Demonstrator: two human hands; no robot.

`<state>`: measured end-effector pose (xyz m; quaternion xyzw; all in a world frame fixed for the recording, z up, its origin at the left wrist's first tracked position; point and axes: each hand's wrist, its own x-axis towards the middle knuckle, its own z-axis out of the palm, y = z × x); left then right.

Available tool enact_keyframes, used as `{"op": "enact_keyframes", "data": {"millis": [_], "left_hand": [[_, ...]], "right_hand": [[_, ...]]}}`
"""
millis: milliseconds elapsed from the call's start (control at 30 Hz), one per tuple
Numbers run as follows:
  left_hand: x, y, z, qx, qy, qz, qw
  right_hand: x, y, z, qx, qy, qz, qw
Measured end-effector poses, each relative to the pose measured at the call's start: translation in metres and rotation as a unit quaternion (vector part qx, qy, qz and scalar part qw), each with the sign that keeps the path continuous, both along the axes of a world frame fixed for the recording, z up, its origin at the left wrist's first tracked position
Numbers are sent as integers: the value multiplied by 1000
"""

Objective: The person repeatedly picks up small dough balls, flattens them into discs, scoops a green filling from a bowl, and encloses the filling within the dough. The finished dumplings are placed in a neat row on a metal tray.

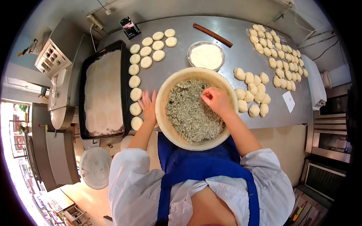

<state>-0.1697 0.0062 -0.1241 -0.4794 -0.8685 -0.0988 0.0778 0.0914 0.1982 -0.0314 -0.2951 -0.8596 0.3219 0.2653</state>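
Observation:
A large round bowl (161, 124) of grey-green crumbly filling (195, 115) stands at the table's near edge. Over the filling's right side is my right hand (216, 99), its fingers curled together; whether they pinch any filling cannot be told. My left hand (148, 106) rests with spread fingers between the bowl's left wall and a column of flattened dough rounds (136, 94). Behind the bowl sits a smaller bowl of white flour (206, 56). Round dough balls (252, 88) lie in a cluster right of the big bowl.
A black-rimmed baking tray (124, 84) lies at the left. At the back are a wooden rolling pin (212, 35) and a phone (129, 27). More dough balls (280, 64) fill the far right, near a white card (288, 101). A fan (96, 167) stands below left.

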Motion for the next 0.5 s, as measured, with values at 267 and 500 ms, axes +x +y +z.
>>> {"op": "enact_keyframes", "data": {"millis": [267,500], "left_hand": [[24,-51,34,-79,-163,24,983],[13,-69,46,-213,-279,108,930]], "right_hand": [[3,-3,1,-1,11,12,1000],[2,-6,-1,-19,-13,75,997]]}}
